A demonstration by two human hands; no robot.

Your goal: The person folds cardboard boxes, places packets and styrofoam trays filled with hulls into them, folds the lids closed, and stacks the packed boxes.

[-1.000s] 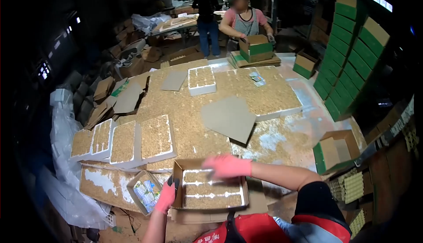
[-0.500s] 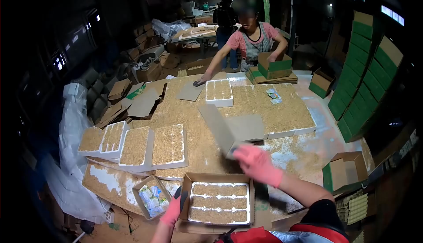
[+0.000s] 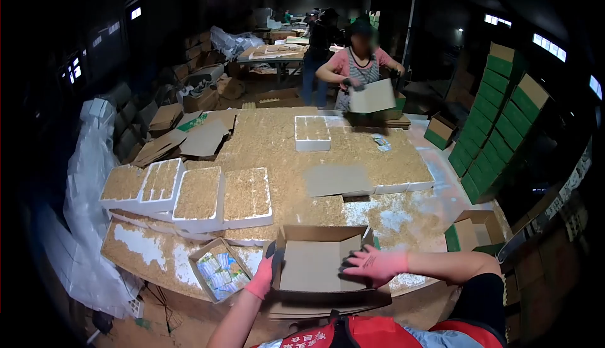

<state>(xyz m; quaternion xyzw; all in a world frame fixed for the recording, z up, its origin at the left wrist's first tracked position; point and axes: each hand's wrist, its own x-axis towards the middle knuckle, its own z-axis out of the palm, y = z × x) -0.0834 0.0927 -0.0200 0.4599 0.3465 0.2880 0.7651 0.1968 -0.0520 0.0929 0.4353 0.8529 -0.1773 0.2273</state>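
Observation:
A cardboard box (image 3: 324, 232) stands in front of me at the table's near edge. Inside it lies a flat grey cardboard sheet (image 3: 309, 266), which hides the white foam tray seen there earlier. My left hand (image 3: 265, 273), in a pink glove with dark fingertips, grips the box's left wall. On the sheet's right part rests my right hand (image 3: 374, 265), gloved the same way, its fingers spread. Close to my left hand is a small carton (image 3: 200, 271) with several printed packets (image 3: 220, 275). Another grey sheet (image 3: 337, 179) lies beyond the box.
White foam trays (image 3: 247, 200) filled with brown granules stand at left; another tray (image 3: 312, 135) sits farther back. Across the table, a person (image 3: 362, 64) holds a cardboard sheet (image 3: 372, 96). Green cartons (image 3: 482, 115) are stacked at right, near an open box (image 3: 476, 231).
My right hand has brought the grey sheet down into the box, over the tray. My left hand stays at the box's left side. The person opposite has lifted a sheet off the table.

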